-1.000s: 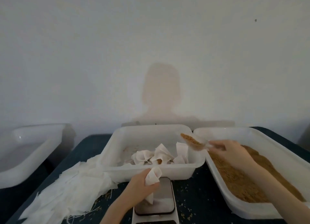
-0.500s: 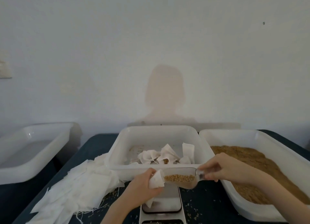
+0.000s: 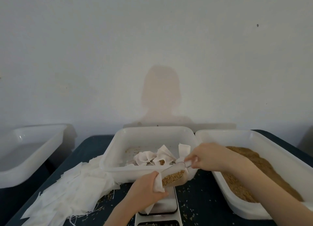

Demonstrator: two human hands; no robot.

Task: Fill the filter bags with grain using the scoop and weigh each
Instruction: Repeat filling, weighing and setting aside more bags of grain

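Note:
My left hand (image 3: 145, 190) grips a white filter bag (image 3: 158, 183) by its mouth above the small scale (image 3: 160, 210). My right hand (image 3: 210, 155) holds the handle of a clear scoop (image 3: 176, 175) that is tilted down to the left, its lip inside the bag's opening. Brown grain lies in the scoop. The bag's lower end hangs down to the scale platform. A white tub of grain (image 3: 254, 180) stands at the right. The middle white tub (image 3: 152, 137) holds several filled bags (image 3: 152, 158).
A heap of flat unfilled filter bags (image 3: 67, 190) lies on the dark table (image 3: 88, 146) at the left front. Another white tub (image 3: 25, 151) stands at the far left. Spilled grains dot the table around the scale. A plain wall rises behind.
My right hand carried the loaded scoop from the grain tub leftward and down, then tilted its lip into the bag. My left hand kept the bag over the scale.

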